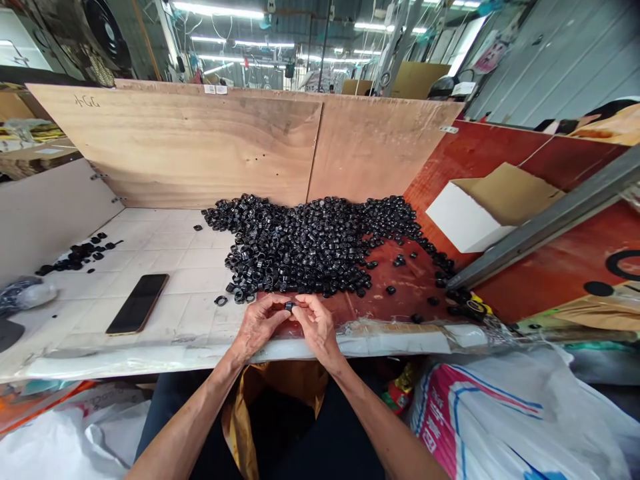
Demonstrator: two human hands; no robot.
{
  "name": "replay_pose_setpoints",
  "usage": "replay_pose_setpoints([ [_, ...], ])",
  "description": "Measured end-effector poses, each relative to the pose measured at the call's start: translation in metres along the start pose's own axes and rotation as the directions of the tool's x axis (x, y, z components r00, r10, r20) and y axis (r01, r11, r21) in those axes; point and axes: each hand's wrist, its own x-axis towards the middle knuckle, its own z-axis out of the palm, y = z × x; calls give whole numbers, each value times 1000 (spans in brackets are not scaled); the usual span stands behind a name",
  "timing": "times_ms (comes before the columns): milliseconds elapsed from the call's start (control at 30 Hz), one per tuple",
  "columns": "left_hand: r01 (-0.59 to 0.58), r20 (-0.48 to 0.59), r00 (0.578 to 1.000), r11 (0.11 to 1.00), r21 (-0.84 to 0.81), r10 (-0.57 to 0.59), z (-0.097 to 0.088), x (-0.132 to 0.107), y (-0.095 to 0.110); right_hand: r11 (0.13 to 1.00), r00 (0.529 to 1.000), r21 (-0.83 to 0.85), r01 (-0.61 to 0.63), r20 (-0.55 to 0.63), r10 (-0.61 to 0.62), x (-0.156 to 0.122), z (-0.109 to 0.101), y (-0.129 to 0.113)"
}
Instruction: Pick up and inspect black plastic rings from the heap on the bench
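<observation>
Both hands meet at the lower centre of the frame, right at the near edge of the tabletop (pixel 165 313). The left hand (pixel 257 325) and the right hand (pixel 316 327) are fingertip to fingertip, and pinched between them sits a small black ring (pixel 289 306), with thumbs and forefingers of both hands closed on it.

Just above the hands, filling the middle of the frame, spreads the big pile of black rings (pixel 310 240). Its near edge is close to the fingers, and strays are scattered to the right across the red-brown sheet (pixel 400 293). One loose ring (pixel 221 301) lies just left of the left hand.

At left centre, a dark phone (pixel 137 303) lies flat on the white tiled surface, well apart from the hands. Further left, a smaller heap of black parts (pixel 75 257) sits near the side wall.

Plywood boards (pixel 200 147) stand upright behind the pile. At right centre there's a white box (pixel 470 217) against the red panel, and a printed woven sack (pixel 500 420) fills the lower right.
</observation>
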Motion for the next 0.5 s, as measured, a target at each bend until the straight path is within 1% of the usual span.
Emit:
replay_pose_setpoints([
  [100,-14,10,1000,999,50,14,-2,0,-1,993,997,-84,83,11,-83,-2,1,0],
  [200,3,16,1000,998,55,-3,-2,0,-3,975,987,-155,161,24,-159,-3,1,-1],
  [433,96,11,995,995,-32,-96,0,1,-5,940,958,-188,286,15,-288,-2,-2,-9],
  [500,124,19,992,990,-64,-123,0,1,-4,936,956,-200,289,3,-295,-3,-2,-10],
])
